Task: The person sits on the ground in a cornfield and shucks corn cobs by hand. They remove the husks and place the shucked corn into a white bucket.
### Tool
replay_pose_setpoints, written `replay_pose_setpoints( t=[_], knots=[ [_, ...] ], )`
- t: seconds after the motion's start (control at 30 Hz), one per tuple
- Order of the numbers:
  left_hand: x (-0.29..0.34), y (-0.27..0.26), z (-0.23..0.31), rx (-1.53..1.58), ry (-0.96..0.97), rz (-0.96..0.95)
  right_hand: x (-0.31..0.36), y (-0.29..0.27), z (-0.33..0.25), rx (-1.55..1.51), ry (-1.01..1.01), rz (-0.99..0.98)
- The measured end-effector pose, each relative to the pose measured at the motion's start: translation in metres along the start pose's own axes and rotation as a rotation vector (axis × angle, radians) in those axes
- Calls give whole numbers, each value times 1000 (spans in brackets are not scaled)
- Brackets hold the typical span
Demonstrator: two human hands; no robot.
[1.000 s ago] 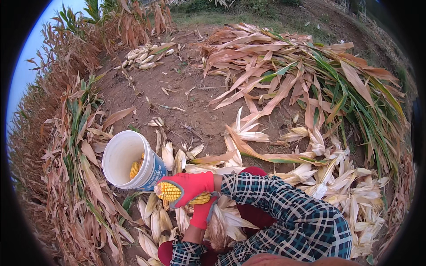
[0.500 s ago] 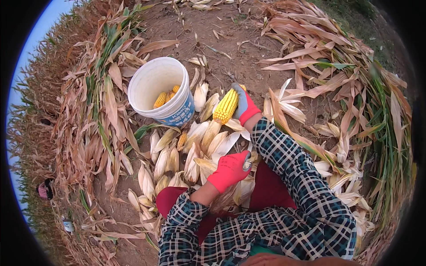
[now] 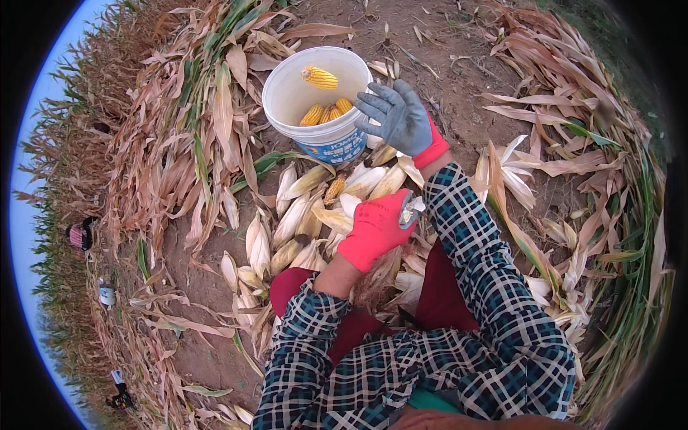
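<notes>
My right hand [image 3: 401, 120], in a grey-palmed red glove, is open with fingers spread beside the bucket's right rim. Over the mouth of the white bucket [image 3: 276, 107] is a bare yellow corn cob [image 3: 319, 77], apart from my hand. A few more yellow cobs [image 3: 328, 115] lie inside at the bottom. Lower down, my left hand [image 3: 376, 228], also gloved in red, is closed around a scrap of pale corn husk [image 3: 413, 208]. Beneath it spreads a pile of corn ears in dry husks [image 3: 294, 215]. A small bare cob [image 3: 334, 190] lies among them.
Dry stalks and leaves form heaps on the left [image 3: 204, 93] and right [image 3: 623, 201]. Peeled husks [image 3: 512, 172] lie right of my right forearm. Brown soil [image 3: 459, 64] runs between the heaps. Far left are a small pale bucket [image 3: 107, 294] and standing corn.
The cob that my right hand held has left it and is now over the bucket. My right hand has opened. My left hand stays closed. The view has shifted, too.
</notes>
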State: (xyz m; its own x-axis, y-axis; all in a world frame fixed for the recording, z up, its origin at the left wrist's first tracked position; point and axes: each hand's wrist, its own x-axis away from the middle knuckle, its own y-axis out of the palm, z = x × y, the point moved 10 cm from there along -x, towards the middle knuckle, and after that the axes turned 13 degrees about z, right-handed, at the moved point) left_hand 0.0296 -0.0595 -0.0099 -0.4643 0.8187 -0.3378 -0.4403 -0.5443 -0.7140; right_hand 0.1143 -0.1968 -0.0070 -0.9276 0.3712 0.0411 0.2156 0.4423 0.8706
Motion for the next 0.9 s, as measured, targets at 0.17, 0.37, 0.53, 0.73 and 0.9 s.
replay_pose_setpoints(
  t=[0.17,0.37,0.53,0.73,0.9],
  knots=[
    [-26,-89,-28,279,-87,452,81,33,53,807,8,-350],
    [-27,-104,-20,372,-87,545,104,2,68,1568,-241,-168],
    [-16,-97,7,406,-12,259,113,-42,-51,1961,-515,-3],
    [-16,-96,-16,330,-142,154,195,-230,-156,1936,-57,407],
    [-4,-98,-16,327,-166,109,174,-264,-118,1843,238,398]
  ],
)
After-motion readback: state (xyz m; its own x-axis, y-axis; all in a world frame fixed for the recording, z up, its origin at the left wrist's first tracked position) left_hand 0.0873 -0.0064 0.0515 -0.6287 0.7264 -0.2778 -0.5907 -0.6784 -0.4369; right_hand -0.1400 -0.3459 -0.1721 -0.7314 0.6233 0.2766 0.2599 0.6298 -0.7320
